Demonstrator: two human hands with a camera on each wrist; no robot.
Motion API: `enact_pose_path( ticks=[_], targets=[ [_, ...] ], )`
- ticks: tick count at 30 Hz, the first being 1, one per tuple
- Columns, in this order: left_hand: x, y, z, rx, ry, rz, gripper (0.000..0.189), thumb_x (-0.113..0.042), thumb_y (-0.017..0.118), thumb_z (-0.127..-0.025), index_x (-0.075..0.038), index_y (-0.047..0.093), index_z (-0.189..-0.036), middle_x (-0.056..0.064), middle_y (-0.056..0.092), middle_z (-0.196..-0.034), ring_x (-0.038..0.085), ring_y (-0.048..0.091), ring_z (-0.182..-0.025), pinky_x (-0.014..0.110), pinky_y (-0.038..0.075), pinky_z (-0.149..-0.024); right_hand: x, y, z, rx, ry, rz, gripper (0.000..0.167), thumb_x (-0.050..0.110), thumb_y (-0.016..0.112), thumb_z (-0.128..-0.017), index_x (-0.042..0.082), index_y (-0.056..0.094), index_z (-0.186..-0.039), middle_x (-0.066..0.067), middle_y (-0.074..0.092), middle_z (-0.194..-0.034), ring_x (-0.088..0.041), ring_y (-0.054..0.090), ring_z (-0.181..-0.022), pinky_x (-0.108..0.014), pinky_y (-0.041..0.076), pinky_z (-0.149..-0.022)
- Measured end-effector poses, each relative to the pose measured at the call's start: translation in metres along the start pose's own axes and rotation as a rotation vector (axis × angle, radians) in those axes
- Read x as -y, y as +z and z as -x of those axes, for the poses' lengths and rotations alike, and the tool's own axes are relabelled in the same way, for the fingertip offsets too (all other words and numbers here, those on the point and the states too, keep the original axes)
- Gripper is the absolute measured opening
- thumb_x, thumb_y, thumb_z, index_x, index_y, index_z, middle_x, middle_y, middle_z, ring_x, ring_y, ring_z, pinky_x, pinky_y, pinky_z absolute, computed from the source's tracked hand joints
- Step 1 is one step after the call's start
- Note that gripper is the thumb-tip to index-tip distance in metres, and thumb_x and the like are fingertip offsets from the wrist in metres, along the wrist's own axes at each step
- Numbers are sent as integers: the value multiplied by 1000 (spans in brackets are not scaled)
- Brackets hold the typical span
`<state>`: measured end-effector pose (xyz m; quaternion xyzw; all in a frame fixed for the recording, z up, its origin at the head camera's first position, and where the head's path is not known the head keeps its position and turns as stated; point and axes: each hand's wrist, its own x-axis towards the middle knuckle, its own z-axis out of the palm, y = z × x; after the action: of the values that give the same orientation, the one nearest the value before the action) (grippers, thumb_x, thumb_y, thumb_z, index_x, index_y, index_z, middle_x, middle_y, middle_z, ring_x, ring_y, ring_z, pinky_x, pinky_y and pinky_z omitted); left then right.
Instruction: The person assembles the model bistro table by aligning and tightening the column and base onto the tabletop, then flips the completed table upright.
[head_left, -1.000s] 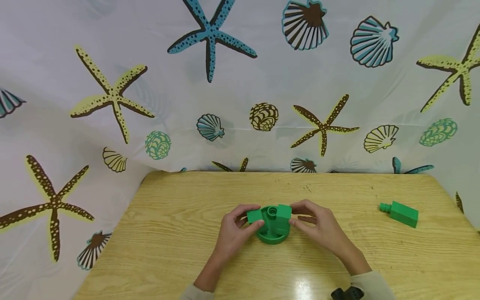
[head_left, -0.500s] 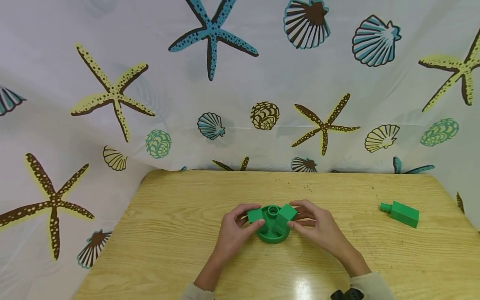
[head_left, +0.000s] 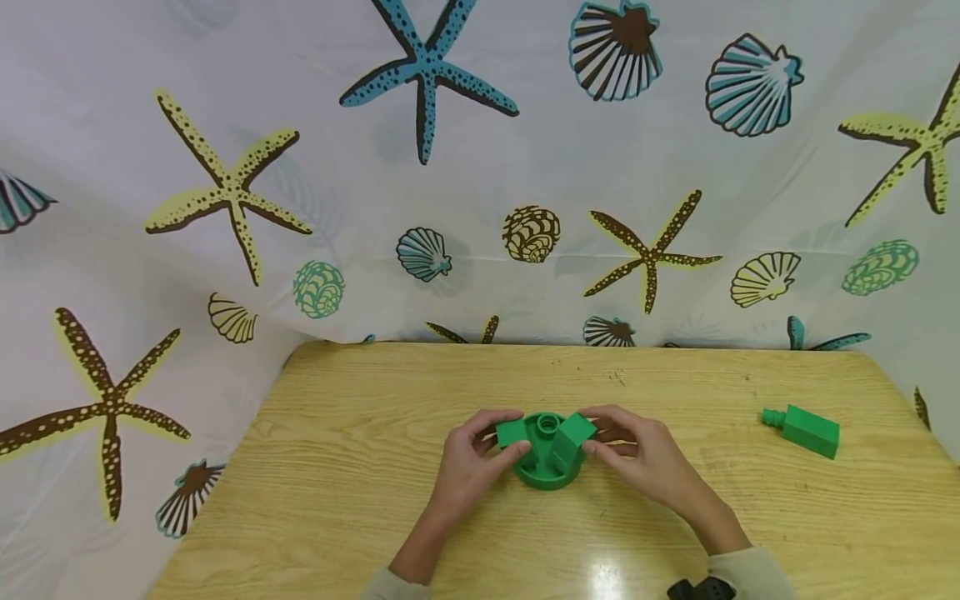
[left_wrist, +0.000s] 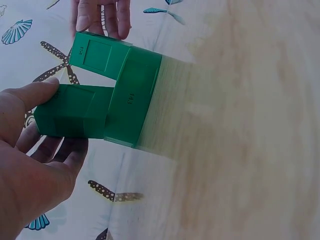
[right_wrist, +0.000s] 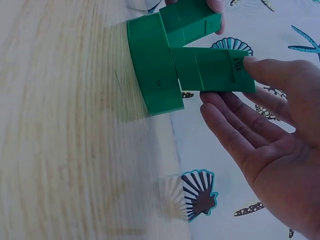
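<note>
A round green base (head_left: 546, 481) stands on the table, with a raised ring near its far edge. Two green rectangular blocks rise from it, a left block (head_left: 512, 432) and a right block (head_left: 576, 432). My left hand (head_left: 461, 471) holds the left block between thumb and fingers. On the other side, the thumb and fingers of my right hand (head_left: 648, 450) pinch the upper end of the right block, which sits turned at an angle. Small raised numbers mark the base (left_wrist: 132, 97) in the left wrist view and the right block (right_wrist: 215, 70) in the right wrist view.
A separate green block with a narrow ridged peg (head_left: 810, 432) lies on its side at the table's right. Behind the wooden table (head_left: 360, 500) hangs a white cloth (head_left: 480, 167) printed with starfish and shells. A dark band (head_left: 701, 589) is on my right wrist.
The right block has turned on the base under my right hand, from nearly square-on to a slant. My left hand and the left block have stayed in place.
</note>
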<state>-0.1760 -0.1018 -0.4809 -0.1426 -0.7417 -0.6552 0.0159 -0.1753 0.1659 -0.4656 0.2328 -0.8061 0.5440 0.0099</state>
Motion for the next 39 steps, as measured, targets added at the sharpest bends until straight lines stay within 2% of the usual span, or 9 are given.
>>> enact_pose_path(
  ticks=[6, 9, 16, 22, 27, 31, 34, 39],
  targets=[
    [-1, 0, 1, -5, -3, -2, 36, -9, 81, -91, -12, 71, -125, 12, 66, -129, 23, 63, -120, 39, 52, -103, -2, 3, -1, 2, -14, -3, 46, 15, 75, -97, 9, 62, -140, -11, 73, -114, -26, 72, -98, -30, 60, -82],
    [-1, 0, 1, -3, 3, -2, 36, -9, 80, -91, -10, 71, -126, 14, 65, -129, 23, 64, -120, 39, 52, -102, -2, 2, -1, 13, -13, 1, 47, 14, 74, -97, 8, 62, -141, -11, 72, -115, -25, 72, -98, -30, 60, -83],
    [-1, 0, 1, -4, 5, -7, 38, -9, 80, -91, -4, 69, -127, 14, 65, -128, 25, 64, -120, 39, 52, -102, 0, -6, 1, 8, -21, 18, 38, 7, 74, -96, 5, 67, -133, -11, 72, -119, -23, 71, -99, -34, 61, -83],
    [-1, 0, 1, -9, 2, 0, 36, -7, 80, -90, -7, 71, -125, 13, 66, -128, 25, 64, -119, 39, 51, -103, 1, -8, 2, 14, -8, -44, 27, 12, 80, -92, 9, 70, -117, -9, 71, -114, -26, 72, -105, -35, 60, -86],
    [-1, 0, 1, -13, 0, -5, 35, -7, 81, -90, -10, 72, -123, 14, 67, -127, 24, 65, -118, 38, 52, -102, 1, -8, 2, 27, 16, -61, 28, 13, 83, -89, 7, 68, -112, -10, 72, -110, -26, 73, -103, -32, 60, -86],
    [0, 0, 1, -8, 11, 1, 35, -7, 82, -89, -8, 72, -122, 18, 66, -127, 25, 65, -116, 37, 53, -100, 3, -8, 2, 28, 32, -56, 30, 14, 86, -86, 9, 68, -110, -9, 72, -109, -27, 73, -101, -31, 60, -85],
    [0, 0, 1, -5, 21, 4, 35, -7, 82, -88, -5, 71, -121, 20, 66, -126, 26, 66, -115, 37, 54, -99, 3, -7, 2, 34, 35, -49, 33, 16, 87, -85, 11, 69, -112, -7, 71, -110, -26, 72, -100, -32, 60, -85],
    [-1, 1, 0, -1, 28, 6, 36, -7, 83, -88, 0, 70, -121, 22, 65, -126, 25, 66, -114, 37, 54, -99, 3, -5, 2, 61, -17, -25, 45, 17, 85, -87, 6, 68, -128, -6, 71, -115, -24, 71, -99, -32, 61, -84]
  ],
)
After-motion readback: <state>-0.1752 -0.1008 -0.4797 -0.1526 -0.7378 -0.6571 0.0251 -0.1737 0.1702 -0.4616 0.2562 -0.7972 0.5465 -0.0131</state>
